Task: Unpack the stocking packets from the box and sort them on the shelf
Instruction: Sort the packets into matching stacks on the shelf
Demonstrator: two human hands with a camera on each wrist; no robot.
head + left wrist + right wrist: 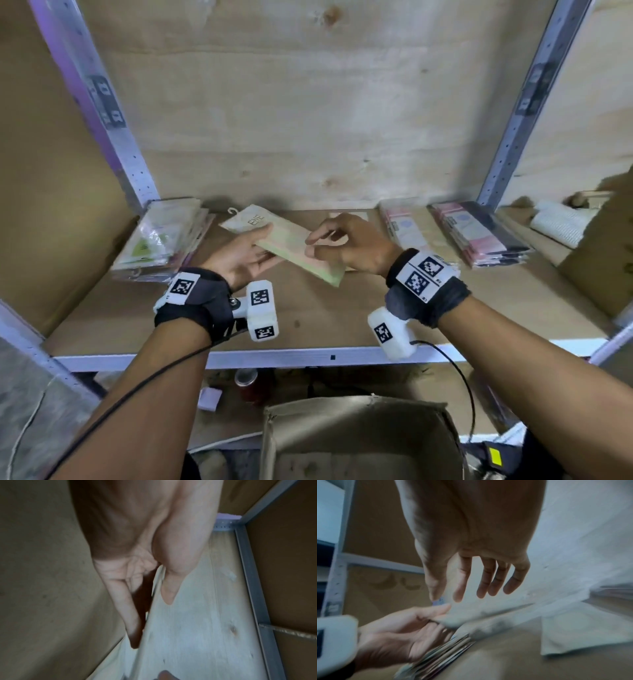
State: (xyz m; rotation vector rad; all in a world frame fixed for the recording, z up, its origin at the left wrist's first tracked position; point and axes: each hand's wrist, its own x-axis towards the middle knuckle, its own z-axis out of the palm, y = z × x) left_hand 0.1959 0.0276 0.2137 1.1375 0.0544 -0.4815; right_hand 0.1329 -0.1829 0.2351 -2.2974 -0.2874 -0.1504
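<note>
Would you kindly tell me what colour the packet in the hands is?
The packet is pale green and pink, with a cream top; the head view shows it best.

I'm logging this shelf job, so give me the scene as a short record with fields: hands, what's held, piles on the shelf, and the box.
left hand: holds the green packets from below
right hand: fingers loosely spread over the packets, grip unclear
shelf: one pile at left, pink piles at right
cardboard box: open, below the shelf
</note>
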